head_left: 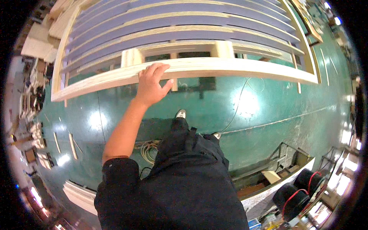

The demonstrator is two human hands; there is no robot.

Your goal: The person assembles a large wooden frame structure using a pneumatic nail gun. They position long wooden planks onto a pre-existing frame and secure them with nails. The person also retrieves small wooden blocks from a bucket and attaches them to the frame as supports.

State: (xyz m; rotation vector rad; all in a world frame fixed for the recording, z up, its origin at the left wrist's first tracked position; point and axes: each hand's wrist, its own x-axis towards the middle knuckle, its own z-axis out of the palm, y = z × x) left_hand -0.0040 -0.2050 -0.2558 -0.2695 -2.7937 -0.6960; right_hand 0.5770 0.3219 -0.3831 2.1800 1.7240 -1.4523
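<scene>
A large pale wooden frame with slats running across it stands in front of me at the top of the head view. My left hand is on its near rail, left of the middle. The fingers curl over the top of the rail, and the thumb sits apart by its lower edge. Just behind that hand, a short upright wooden block joins the rail, and a second block is farther right. My right hand is outside the view.
Coiled hose lies on the green floor to my left. Loose wooden strips are farther left. At lower right are a long bin with wood pieces and black rolls with red straps. Boards are stacked at upper left.
</scene>
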